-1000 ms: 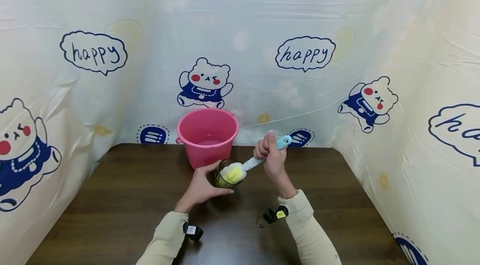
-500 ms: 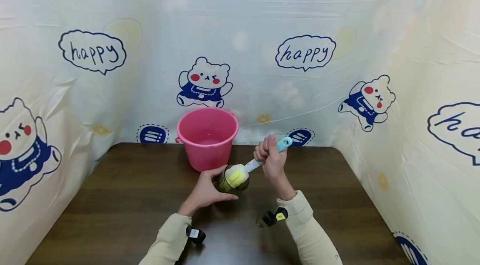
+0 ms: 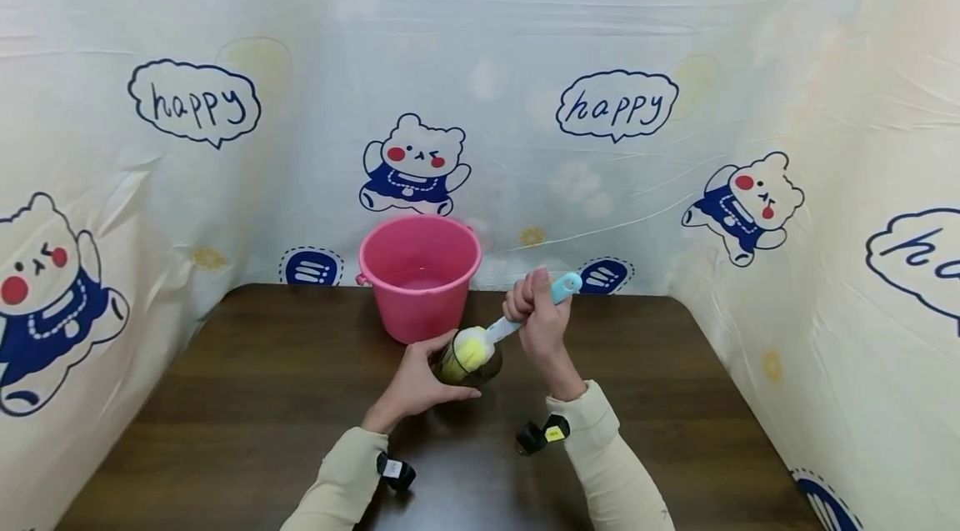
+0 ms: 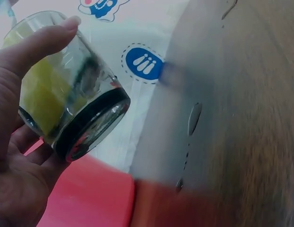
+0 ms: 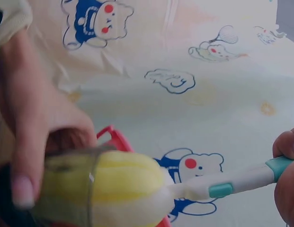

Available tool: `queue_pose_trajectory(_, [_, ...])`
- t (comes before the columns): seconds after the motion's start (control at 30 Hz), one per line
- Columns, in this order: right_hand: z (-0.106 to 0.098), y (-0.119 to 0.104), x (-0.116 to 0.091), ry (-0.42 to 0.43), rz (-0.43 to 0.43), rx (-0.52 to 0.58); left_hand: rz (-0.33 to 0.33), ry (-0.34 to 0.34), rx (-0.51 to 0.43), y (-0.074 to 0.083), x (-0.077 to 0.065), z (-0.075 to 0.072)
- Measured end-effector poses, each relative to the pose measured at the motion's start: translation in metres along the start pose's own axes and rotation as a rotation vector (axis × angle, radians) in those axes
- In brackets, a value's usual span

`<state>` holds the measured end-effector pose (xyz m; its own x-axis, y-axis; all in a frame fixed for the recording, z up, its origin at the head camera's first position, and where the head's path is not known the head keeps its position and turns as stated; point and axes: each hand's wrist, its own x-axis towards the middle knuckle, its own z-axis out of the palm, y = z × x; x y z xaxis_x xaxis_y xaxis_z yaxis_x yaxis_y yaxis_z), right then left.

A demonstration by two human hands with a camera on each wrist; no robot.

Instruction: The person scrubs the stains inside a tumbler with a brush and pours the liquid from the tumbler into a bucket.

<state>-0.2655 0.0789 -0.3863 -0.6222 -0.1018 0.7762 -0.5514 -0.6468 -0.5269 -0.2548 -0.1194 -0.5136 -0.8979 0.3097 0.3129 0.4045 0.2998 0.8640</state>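
Observation:
My left hand (image 3: 415, 382) grips a see-through, dark-tinted glass cup (image 4: 92, 78), thumb on one side and fingers on the other. The cup is tilted above the table, its mouth toward my right hand (image 3: 542, 318). That hand is wrapped around the handle of a cup-cleaning brush (image 5: 218, 187), white with light-blue parts. Its yellow and white sponge head (image 3: 472, 350) sits partly inside the cup and bulges out past the rim. In the left wrist view, yellow sponge shows through the glass, above the dark ring of the base.
Right behind the cup stands a pink bucket (image 3: 423, 310) on the brown wooden table (image 3: 277, 398). Water drops (image 4: 194, 118) lie on the tabletop. A printed cloth curtain (image 3: 510, 39) encloses the back and both sides.
My left hand and the cup have shifted slightly right and toward me, and the cup's tilt has changed a little. My right hand keeps its hold on the brush, almost in the same place.

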Motion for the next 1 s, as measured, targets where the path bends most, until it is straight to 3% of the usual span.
queue_pose_trajectory(0.2, [-0.009, -0.002, 0.004, -0.068, 0.028, -0.065, 0.021, 0.021, 0.027, -0.001, 0.001, -0.008])
queue_pose_trajectory(0.37, [-0.008, -0.005, 0.000, -0.126, 0.082, -0.014, 0.036, 0.040, 0.014, -0.002, 0.003, -0.008])
queue_pose_trajectory(0.53, [-0.003, -0.005, -0.001, -0.065, 0.042, 0.028, 0.026, -0.012, 0.014, 0.000, 0.002, -0.004])
queue_pose_trajectory(0.67, [-0.004, -0.005, -0.003, -0.017, -0.003, -0.005, 0.019, -0.025, 0.029, -0.001, -0.001, -0.004])
queue_pose_trajectory(0.9, [-0.007, -0.007, -0.007, -0.169, 0.043, -0.042, 0.031, 0.013, 0.050, -0.002, -0.003, -0.006])
queue_pose_trajectory(1.0, [-0.004, -0.008, -0.007, -0.181, 0.059, -0.004, 0.032, 0.011, 0.038, -0.002, -0.003, -0.004])
